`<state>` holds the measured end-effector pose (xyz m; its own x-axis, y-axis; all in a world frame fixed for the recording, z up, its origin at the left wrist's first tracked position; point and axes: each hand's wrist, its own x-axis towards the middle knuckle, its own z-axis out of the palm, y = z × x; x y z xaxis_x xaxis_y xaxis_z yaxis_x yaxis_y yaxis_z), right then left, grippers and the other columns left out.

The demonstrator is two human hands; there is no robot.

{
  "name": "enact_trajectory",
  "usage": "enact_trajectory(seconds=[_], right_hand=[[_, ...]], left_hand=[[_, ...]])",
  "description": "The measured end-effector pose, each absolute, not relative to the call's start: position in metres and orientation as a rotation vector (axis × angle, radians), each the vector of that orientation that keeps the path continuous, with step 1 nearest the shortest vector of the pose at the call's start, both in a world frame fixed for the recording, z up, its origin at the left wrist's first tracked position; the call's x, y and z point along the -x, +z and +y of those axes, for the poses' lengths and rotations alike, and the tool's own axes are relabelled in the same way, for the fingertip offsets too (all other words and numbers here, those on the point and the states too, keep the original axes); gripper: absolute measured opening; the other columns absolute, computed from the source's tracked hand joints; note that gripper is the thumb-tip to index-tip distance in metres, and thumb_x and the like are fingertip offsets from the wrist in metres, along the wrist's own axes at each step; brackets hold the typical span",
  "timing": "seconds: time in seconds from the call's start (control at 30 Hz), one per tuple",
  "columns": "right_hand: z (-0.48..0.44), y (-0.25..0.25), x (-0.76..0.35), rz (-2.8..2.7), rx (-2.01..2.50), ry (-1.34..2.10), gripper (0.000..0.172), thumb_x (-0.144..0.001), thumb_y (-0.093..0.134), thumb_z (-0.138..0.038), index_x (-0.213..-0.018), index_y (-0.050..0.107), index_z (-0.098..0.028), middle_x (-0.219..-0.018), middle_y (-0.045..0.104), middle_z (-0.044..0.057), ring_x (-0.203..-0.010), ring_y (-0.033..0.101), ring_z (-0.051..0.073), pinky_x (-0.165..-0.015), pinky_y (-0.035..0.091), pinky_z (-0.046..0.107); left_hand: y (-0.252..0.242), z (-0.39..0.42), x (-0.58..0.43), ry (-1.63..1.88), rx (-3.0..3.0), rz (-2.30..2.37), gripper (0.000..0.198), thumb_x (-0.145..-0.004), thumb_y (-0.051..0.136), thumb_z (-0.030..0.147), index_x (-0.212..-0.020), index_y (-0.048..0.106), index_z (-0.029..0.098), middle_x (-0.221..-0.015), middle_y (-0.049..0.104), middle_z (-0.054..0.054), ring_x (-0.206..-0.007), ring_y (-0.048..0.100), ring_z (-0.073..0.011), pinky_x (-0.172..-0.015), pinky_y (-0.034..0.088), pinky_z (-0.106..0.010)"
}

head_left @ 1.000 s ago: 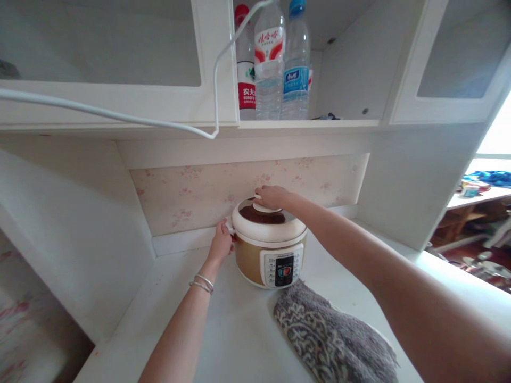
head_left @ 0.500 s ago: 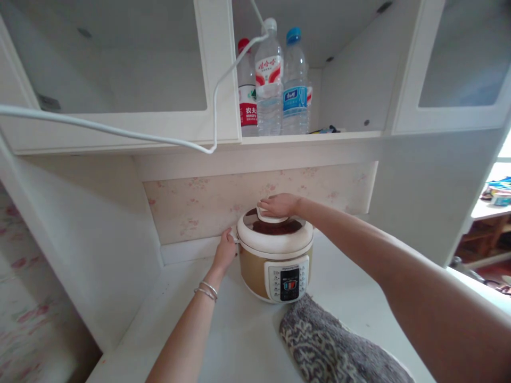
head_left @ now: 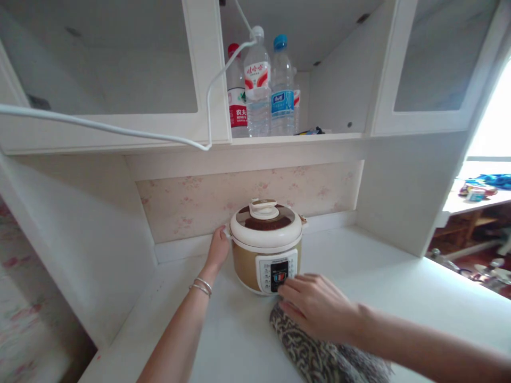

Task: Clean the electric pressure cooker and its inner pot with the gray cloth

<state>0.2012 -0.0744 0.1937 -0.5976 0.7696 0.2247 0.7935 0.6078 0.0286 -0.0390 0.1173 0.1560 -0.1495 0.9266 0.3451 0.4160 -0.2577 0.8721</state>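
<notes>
A gold and white electric pressure cooker stands upright on the white counter, its control panel facing me. Its white lid with a dark brown top is on, and the lid handle is free. My left hand is closed around the side handle on the cooker's left; the fingertips are hidden behind it. Over the grey patterned towel in front of the cooker hovers or rests my right hand, fingers stretched forward and loosely bent, thumb apart. Whether it touches the towel cannot be told.
Above hangs a white cabinet, with several plastic bottles on its open shelf. A white cable droops in front of it. The white counter ends at side panels. Beyond, at the right, stands another table with items.
My right hand has left the lid handle and come down toward me, over the towel. The left hand still grips the cooker's side. The view has turned slightly right.
</notes>
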Motion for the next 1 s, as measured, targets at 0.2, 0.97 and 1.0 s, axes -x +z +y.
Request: enact_trajectory(seconds=[0.2,0.97,1.0], right_hand=[[-0.143,0.082,-0.248,-2.395,1.808,0.317,0.066,-0.079,0.054,-0.047,-0.139,0.044,-0.021,-0.145,0.039,0.014,-0.133,0.036,0.034,-0.109,0.031,0.051],[-0.093,0.076,-0.32,-2.271,1.981,0.023,0.06,-0.065,0.047,-0.004,-0.117,0.061,-0.03,-0.103,0.069,0.007,-0.088,0.067,0.026,-0.072,0.049,0.034],[-0.083,0.087,-0.333,-2.113,2.037,0.183,0.052,-0.068,0.047,-0.006,-0.112,0.063,-0.029,-0.1,0.07,0.006,-0.088,0.067,0.025,-0.074,0.049,0.033]], left_hand=[[0.156,0.119,0.034,1.551,-2.062,1.429,0.06,-0.078,0.036,-0.001,-0.13,0.054,0.024,-0.147,0.039,0.0,-0.135,0.035,-0.014,-0.115,0.023,-0.032],[0.154,0.116,0.031,1.675,-2.023,1.364,0.058,-0.075,0.035,-0.002,-0.122,0.061,0.02,-0.126,0.061,-0.003,-0.117,0.055,-0.0155,-0.107,0.038,-0.034],[0.152,0.117,0.032,1.685,-2.033,1.343,0.058,-0.075,0.035,-0.002,-0.122,0.061,0.021,-0.125,0.061,-0.003,-0.117,0.055,-0.0156,-0.107,0.037,-0.035]])
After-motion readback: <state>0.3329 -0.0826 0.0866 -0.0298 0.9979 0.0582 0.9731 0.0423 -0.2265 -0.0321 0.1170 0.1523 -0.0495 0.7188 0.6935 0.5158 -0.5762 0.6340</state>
